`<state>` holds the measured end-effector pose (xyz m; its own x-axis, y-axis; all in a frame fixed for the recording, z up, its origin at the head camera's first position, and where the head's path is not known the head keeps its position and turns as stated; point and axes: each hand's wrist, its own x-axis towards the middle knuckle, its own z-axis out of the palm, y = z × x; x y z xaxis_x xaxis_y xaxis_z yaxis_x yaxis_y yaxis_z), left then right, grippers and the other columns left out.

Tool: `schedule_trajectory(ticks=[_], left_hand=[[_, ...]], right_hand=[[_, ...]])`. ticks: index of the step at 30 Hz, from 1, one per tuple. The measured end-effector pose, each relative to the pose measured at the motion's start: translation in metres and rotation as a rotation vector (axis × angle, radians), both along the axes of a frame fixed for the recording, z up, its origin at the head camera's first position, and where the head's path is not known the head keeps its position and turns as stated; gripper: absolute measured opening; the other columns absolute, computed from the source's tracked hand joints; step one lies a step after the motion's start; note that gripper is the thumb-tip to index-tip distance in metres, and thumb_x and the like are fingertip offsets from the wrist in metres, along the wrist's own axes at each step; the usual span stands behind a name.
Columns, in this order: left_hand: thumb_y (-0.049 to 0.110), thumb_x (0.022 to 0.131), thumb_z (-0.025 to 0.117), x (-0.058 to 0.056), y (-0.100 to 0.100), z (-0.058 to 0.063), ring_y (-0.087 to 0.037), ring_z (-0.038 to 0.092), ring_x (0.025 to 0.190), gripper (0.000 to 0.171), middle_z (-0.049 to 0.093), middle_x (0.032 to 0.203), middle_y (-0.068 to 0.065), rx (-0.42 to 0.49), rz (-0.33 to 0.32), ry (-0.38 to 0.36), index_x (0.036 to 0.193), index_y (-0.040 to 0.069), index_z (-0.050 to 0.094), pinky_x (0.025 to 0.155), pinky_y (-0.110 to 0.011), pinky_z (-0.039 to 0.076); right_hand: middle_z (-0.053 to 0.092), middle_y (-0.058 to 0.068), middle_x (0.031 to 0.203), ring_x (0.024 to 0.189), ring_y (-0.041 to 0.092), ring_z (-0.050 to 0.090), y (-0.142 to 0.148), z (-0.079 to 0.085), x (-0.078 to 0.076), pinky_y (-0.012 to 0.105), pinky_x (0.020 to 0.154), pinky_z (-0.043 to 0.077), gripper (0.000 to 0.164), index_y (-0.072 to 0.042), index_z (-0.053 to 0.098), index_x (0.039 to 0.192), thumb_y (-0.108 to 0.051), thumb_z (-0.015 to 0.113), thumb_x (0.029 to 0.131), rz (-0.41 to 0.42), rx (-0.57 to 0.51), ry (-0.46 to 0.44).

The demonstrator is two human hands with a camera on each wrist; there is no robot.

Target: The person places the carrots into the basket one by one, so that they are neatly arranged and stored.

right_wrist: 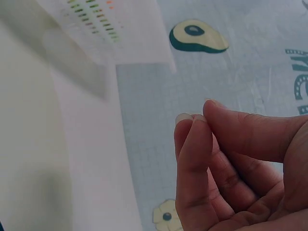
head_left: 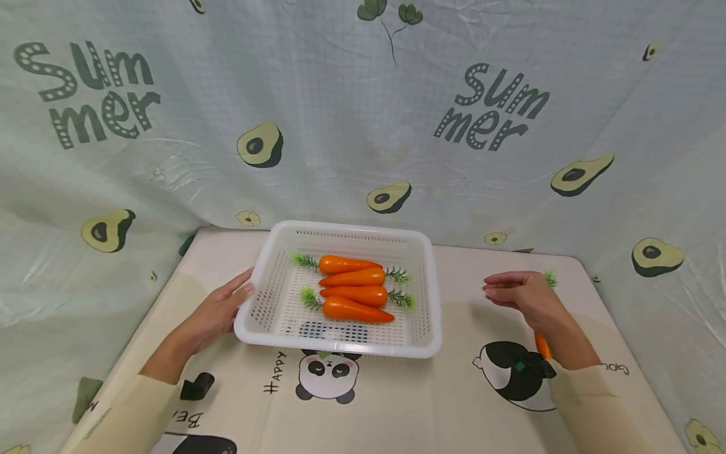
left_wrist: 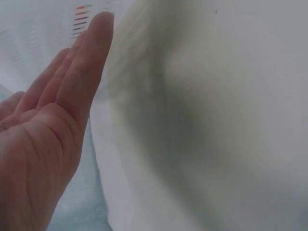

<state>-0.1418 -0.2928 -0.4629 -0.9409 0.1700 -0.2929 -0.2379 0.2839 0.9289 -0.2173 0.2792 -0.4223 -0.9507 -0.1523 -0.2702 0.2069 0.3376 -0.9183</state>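
Note:
In the head view a white plastic basket (head_left: 337,345) with perforated walls holds several orange carrots (head_left: 354,294) with green tops, laid side by side. My left hand (head_left: 218,309) is at the basket's left side, its fingertips touching the outer wall just under the rim. The left wrist view shows that hand (left_wrist: 53,106) with long, straight fingers against the basket. Right of the basket, my right hand (head_left: 527,299) hovers above the table, fingers loosely bent and nothing between them. Another carrot (head_left: 542,345) lies under the right wrist, mostly hidden by the hand and forearm.
A light table covering (head_left: 391,403) printed with pandas and words lies under everything. Hanging sheets (head_left: 340,113) with avocado prints and lettering enclose the table behind and on both sides.

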Motion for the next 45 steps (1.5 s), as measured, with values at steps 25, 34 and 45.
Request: schedule_trajectory(ticks=[25, 34, 45], left_hand=[[0.045, 0.112, 0.042, 0.001, 0.001, -0.002, -0.031, 0.064, 0.118, 0.071, 0.036, 0.162, -0.032, -0.004, -0.009, -0.008, 0.169, 0.024, 0.007, 0.086, -0.041, 0.059], [0.044, 0.112, 0.042, 0.000, 0.001, 0.000, -0.030, 0.064, 0.117, 0.070, 0.036, 0.161, -0.033, 0.007, -0.020, 0.009, 0.169, 0.022, 0.008, 0.085, -0.041, 0.059], [0.045, 0.112, 0.042, -0.001, 0.000, -0.001, -0.032, 0.063, 0.119, 0.070, 0.035, 0.162, -0.033, -0.003, -0.015, 0.007, 0.169, 0.022, 0.008, 0.086, -0.040, 0.059]], right_hand=[[0.073, -0.023, 0.085, 0.083, 0.000, 0.074, 0.075, -0.021, 0.025, 0.014, 0.077, 0.058, 0.010, -0.015, 0.080, 0.105, -0.014, 0.075, 0.096, -0.192, 0.083, 0.045], [0.062, -0.026, 0.087, 0.081, -0.005, 0.067, 0.091, -0.033, 0.033, 0.013, 0.076, 0.057, 0.032, 0.004, 0.073, 0.118, -0.021, 0.073, 0.099, -0.251, 0.180, 0.014], [0.062, -0.002, 0.104, 0.081, 0.004, 0.062, 0.093, -0.049, 0.033, 0.016, 0.073, 0.058, 0.041, 0.010, 0.063, 0.125, -0.021, 0.071, 0.100, -0.358, 0.285, -0.037]])
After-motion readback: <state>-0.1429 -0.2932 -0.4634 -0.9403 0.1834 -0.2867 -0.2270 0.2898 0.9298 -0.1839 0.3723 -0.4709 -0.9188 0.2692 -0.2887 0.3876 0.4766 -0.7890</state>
